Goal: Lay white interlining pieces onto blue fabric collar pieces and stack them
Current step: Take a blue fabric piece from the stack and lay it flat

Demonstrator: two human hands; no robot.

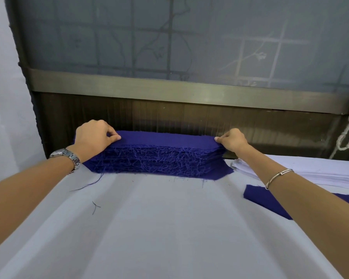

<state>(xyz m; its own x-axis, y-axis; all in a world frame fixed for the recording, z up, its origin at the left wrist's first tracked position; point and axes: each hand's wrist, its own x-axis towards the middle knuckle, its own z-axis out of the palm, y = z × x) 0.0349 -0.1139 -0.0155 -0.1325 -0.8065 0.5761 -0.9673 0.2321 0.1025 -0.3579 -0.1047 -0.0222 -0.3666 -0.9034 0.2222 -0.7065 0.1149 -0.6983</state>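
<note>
Beyond the white table cover [169,228], left hand [93,137] and right hand [233,140] pinch the top blue collar piece [165,138]; lift evenly, one layer.

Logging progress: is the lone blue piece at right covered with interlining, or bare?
Bare: the lone blue piece shows only blue where visible, though the right forearm hides part. The white interlining stack sits behind it.

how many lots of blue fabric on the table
2: a tall blue stack at the far edge, pinched on top by left hand and right hand; a flat blue piece at right, partly behind the forearm.
</note>
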